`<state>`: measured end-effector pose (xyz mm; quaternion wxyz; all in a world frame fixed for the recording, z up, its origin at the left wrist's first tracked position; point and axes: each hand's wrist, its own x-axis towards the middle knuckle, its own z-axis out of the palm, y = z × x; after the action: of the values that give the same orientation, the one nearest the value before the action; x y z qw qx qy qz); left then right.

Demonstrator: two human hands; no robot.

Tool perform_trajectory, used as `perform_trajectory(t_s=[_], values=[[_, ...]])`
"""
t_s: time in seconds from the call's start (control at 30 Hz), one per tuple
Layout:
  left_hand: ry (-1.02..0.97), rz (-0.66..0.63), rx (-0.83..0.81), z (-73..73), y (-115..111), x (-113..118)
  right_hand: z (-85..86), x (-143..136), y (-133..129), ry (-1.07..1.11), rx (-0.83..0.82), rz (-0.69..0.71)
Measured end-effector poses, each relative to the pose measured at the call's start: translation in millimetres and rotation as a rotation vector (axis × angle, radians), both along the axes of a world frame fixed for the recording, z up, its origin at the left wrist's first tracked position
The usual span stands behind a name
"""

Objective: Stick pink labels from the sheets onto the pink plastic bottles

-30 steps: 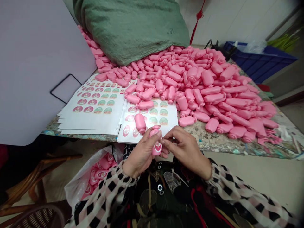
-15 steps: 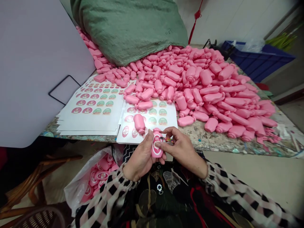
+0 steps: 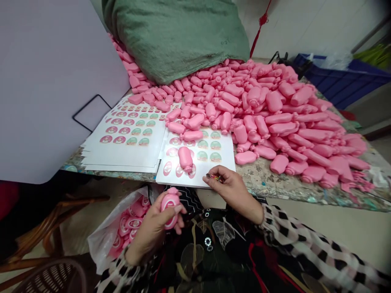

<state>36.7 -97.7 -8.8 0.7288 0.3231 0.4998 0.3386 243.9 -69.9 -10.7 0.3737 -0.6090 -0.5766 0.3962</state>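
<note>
My left hand [image 3: 151,226] is wrapped round a pink toy bottle [image 3: 171,199] with an oval label on its front, its thumb lying across the label. It is over my lap, beside a clear plastic bag [image 3: 102,240] of labelled pink bottles. At the table edge, my right hand [image 3: 236,191] pinches a slim multicoloured tool [image 3: 215,177]; its exact kind is hard to make out. Under that hand's fingertips is a sticker sheet [image 3: 224,165] with pink and green labels. One bare pink bottle [image 3: 185,158] lies on this sheet, left of my right hand.
A big heap of pink bottles [image 3: 253,97] covers the table [image 3: 259,173], with a green sack [image 3: 177,40] behind. More sticker sheets [image 3: 122,154] are stacked left. A pale panel [image 3: 55,89] stands at far left; a blue crate [image 3: 345,81] is back right. Wooden chair parts [image 3: 55,211] are lower left.
My left hand has moved down and left with the labelled bottle, away from my right hand. My right hand has let go of the bottle and still pinches the multicoloured tool.
</note>
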Motion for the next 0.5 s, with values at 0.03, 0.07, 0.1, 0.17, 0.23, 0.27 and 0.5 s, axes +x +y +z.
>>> perform_trajectory(t_s=[0.03, 0.07, 0.1, 0.17, 0.23, 0.27, 0.5], values=[[0.017, 0.034, -0.011, -4.1, -3, -9, 1.4, -1, 2, -0.059, 0.012, 0.027], [0.025, 0.073, -0.020, -8.2, -6, -17, 3.2, -1, 5, -0.117, 0.031, 0.057], [0.026, 0.113, -0.028, -12.2, -8, -25, 5.5, -2, 8, -0.172, 0.056, 0.087], [0.035, 0.190, -0.047, -19.8, -13, -41, 10.7, -5, 16, -0.275, 0.114, 0.139], [0.087, 0.279, -0.056, -27.6, -17, -57, 15.3, -9, 25, -0.377, 0.166, 0.163], [0.131, 0.325, -0.052, -32.0, -18, -64, 16.9, -12, 30, -0.429, 0.186, 0.168], [0.647, 0.334, -0.117, -72.2, -23, -116, 13.6, -41, 48, -0.752, 0.214, 0.188]])
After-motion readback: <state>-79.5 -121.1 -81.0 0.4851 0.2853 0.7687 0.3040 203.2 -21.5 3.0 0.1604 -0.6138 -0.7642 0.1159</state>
